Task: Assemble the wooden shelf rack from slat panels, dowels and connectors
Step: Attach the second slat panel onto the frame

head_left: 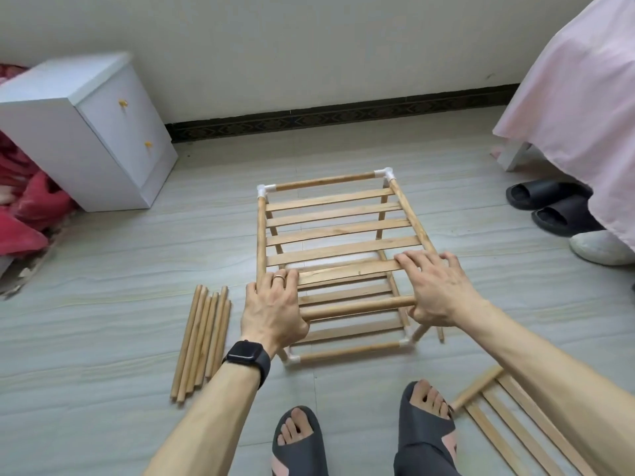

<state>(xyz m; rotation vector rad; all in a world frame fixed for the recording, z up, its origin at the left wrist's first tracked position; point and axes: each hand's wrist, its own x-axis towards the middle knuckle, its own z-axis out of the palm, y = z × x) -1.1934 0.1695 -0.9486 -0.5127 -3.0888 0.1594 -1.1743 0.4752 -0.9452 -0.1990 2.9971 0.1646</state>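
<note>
A partly built wooden rack (pixel 333 231) stands on the floor, its top slat panel joined to dowels by white corner connectors (pixel 386 174). A lower slat tier shows beneath it. My left hand (pixel 273 309) rests on the near left corner, fingers over a slat and thumb under the front dowel (pixel 357 307). My right hand (pixel 434 286) presses on the near right corner with fingers spread over the slat and thumb by the same dowel. Several loose dowels (pixel 202 341) lie to the left. A spare slat panel (pixel 508 417) lies at the lower right.
A white bedside cabinet (pixel 99 132) stands at the back left beside a red blanket (pixel 24 207). A bed with a pink cover (pixel 580 97) is at the right, with black slippers (pixel 549 204) and a white shoe (pixel 601 247) below. My feet in grey sandals (pixel 426 427) stand close to the rack.
</note>
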